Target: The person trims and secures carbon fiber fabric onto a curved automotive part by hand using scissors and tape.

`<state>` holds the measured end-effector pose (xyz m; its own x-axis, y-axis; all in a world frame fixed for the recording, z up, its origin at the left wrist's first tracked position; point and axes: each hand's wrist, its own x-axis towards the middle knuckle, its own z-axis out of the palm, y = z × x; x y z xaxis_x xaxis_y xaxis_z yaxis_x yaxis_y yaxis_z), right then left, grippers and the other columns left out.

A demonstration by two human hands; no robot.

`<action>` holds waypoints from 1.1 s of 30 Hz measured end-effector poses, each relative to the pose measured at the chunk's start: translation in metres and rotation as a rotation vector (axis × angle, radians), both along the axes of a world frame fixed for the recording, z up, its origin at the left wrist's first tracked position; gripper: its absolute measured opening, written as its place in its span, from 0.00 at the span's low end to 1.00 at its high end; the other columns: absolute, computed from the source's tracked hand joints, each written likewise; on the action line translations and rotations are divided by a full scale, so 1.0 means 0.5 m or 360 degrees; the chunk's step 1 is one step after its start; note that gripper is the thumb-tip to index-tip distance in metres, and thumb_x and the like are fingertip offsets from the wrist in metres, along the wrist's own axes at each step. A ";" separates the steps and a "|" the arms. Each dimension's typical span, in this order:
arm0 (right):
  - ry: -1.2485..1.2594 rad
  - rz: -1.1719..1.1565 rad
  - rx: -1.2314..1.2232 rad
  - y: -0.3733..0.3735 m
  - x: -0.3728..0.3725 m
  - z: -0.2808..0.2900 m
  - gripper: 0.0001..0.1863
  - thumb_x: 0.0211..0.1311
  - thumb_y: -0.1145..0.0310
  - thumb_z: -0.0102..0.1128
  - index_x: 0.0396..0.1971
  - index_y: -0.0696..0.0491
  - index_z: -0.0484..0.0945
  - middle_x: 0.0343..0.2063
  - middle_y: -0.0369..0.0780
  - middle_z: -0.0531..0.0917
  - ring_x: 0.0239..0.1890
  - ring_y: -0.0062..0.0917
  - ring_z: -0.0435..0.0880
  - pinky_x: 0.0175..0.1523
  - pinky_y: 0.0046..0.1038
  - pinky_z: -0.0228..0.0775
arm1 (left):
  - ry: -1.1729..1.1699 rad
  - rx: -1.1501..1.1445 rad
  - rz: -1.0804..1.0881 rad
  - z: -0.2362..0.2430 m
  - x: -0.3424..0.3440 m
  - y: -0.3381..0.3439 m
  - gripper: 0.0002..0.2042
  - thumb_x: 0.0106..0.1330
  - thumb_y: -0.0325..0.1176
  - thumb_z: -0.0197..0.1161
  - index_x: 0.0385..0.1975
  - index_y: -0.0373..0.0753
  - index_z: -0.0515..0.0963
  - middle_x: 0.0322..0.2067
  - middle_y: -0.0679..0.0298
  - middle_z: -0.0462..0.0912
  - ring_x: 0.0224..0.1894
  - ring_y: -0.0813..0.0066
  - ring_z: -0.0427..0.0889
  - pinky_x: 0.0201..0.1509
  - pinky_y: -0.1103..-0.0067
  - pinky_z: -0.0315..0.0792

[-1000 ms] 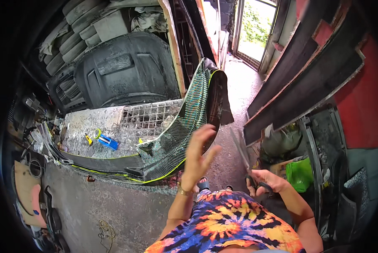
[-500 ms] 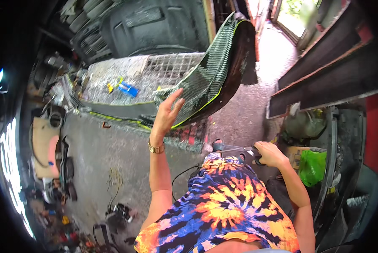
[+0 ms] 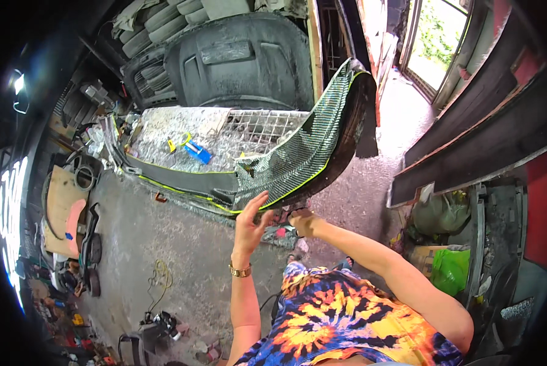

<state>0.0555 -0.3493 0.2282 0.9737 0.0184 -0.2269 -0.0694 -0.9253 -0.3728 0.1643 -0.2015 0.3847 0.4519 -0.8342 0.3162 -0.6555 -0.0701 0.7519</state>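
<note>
A long curved mould (image 3: 350, 131) with a dark rim lies across a low workbench. Over its right part is draped a woven black-and-silver fibre cloth (image 3: 298, 152), and yellow-green tape (image 3: 279, 200) runs along the edge. My left hand (image 3: 249, 222), fingers stretched apart, is at the cloth's near edge; whether it touches cannot be made out. Just right of it, my right hand (image 3: 309, 224) is closed around dark-handled scissors (image 3: 294, 221), below the mould's near rim. Their blades are mostly hidden or blurred.
Behind the mould, the bench (image 3: 170, 125) carries a blue-and-yellow tool (image 3: 195, 151) and a wire grid (image 3: 261, 128). A large black hood-shaped panel (image 3: 237, 61) leans at the back. Long dark panels (image 3: 481, 140) stand right, above a green bag (image 3: 450, 271). A cable (image 3: 160, 283) lies on the floor.
My right hand has swung up and left with the scissors, from beside my body to the mould's near edge. My left hand sits lower in view, still with fingers spread; the view has shifted.
</note>
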 end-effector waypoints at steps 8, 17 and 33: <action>-0.0588 -0.0251 -0.0467 0.040 -0.010 -0.147 0.16 0.57 0.67 0.55 0.44 0.56 0.78 0.40 0.41 0.79 0.47 0.34 0.80 0.50 0.37 0.72 | -0.0331 0.0215 -0.0418 -0.087 0.065 -0.081 0.32 0.58 0.31 0.71 0.64 0.36 0.69 0.66 0.53 0.69 0.66 0.52 0.70 0.67 0.67 0.68; -0.0891 -0.0407 -0.0317 0.058 -0.065 -0.015 0.12 0.63 0.67 0.51 0.40 0.56 0.78 0.39 0.46 0.83 0.47 0.43 0.81 0.53 0.42 0.72 | 0.0059 0.0067 -0.0873 -0.088 0.104 -0.158 0.29 0.69 0.44 0.60 0.64 0.32 0.67 0.66 0.47 0.68 0.68 0.50 0.67 0.71 0.65 0.63; 0.0103 -0.0093 -0.1246 -0.301 0.012 0.629 0.11 0.59 0.68 0.55 0.39 0.55 0.81 0.43 0.40 0.83 0.51 0.32 0.81 0.59 0.33 0.69 | -0.0493 -0.0318 -0.0738 -0.054 0.069 -0.391 0.23 0.75 0.44 0.50 0.64 0.37 0.70 0.74 0.55 0.54 0.76 0.56 0.50 0.77 0.61 0.48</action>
<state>0.0618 -0.4995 0.5429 0.9526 -0.2210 -0.2092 -0.1252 -0.9111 0.3927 0.1990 -0.3972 0.3578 -0.0843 -0.8331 0.5467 -0.7751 0.3996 0.4895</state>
